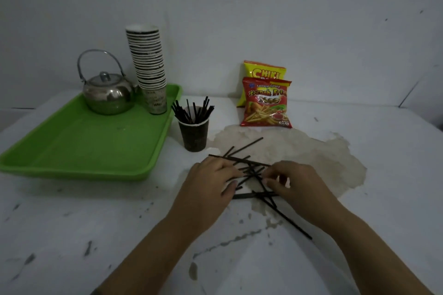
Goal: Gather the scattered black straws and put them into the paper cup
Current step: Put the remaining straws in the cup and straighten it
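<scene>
Our left hand (211, 179) and right hand (292, 182), fingers curled loosely, raked loose straws (249, 170) together beside the cup (194, 135); grip unclear.

Beneath the left hand's fingers (225, 170) and the right hand's fingers (275, 176), parts of the scattered black straws (249, 167) are hidden; whether either hand grips one cannot be told.

Two bare forearms, left hand (211, 182) and right hand (297, 182), unsleeved, ringless.
</scene>
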`<state>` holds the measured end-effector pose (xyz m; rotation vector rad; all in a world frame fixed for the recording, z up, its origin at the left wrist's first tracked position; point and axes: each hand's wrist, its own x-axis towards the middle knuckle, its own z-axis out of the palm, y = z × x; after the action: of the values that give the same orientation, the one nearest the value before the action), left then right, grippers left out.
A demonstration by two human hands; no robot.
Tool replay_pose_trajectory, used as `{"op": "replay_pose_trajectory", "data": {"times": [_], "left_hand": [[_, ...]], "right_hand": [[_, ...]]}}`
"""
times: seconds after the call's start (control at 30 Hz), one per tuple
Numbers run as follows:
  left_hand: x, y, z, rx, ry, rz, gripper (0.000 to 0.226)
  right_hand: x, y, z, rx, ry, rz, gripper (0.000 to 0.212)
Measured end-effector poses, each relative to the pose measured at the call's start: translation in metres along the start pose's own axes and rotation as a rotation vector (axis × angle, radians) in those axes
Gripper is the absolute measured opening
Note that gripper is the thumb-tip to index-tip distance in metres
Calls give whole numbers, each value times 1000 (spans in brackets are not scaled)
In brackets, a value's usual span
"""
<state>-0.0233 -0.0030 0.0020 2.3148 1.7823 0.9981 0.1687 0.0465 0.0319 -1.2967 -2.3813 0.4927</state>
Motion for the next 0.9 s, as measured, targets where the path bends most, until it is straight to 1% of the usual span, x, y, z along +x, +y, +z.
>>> {"op": "replay_pose_trajectory", "data": {"times": [0.07, 0.13, 0.2, 0.3, 0.4, 0.5, 0.53, 0.57, 0.67, 0.73, 0.83, 0.9], "left_hand": [[6, 6, 7, -5, -44, -48, 20], [10, 12, 14, 8, -33, -62, 19], [10, 15, 20, 45, -11, -52, 19], [6, 6, 21, 63, 13, -21, 26], [5, -7, 17, 41, 21, -56, 26], [7, -9, 17, 16, 51, -78, 27], [7, -8, 17, 8, 62, -78, 27], [7, -8, 17, -1, 72, -80, 28], [7, -8, 17, -28, 95, -108, 29], [8, -9, 16, -18, 77, -128, 30], [8, -13, 14, 51, -36, -121, 32], [6, -12, 14, 66, -93, -103, 33]], "right_hand": [[-3, 4, 0, -63, -116, 7, 14], [-4, 7, 2, -107, -151, -18, 21], [-5, 8, 8, -135, -112, -76, 26], [-4, 8, 26, -297, -62, -171, 20], [-2, 5, 35, -420, 40, -172, 10], [-1, 7, 38, -444, 102, -197, 3], [-1, 8, 39, -448, 116, -201, 4], [-2, 8, 40, -446, 121, -194, 9], [-2, 8, 38, -378, 90, -146, 12], [-3, 9, 29, -255, 81, -83, 12], [-3, 16, 11, -32, 12, 7, 10], [-6, 18, 1, 124, 18, 47, 8]]}}
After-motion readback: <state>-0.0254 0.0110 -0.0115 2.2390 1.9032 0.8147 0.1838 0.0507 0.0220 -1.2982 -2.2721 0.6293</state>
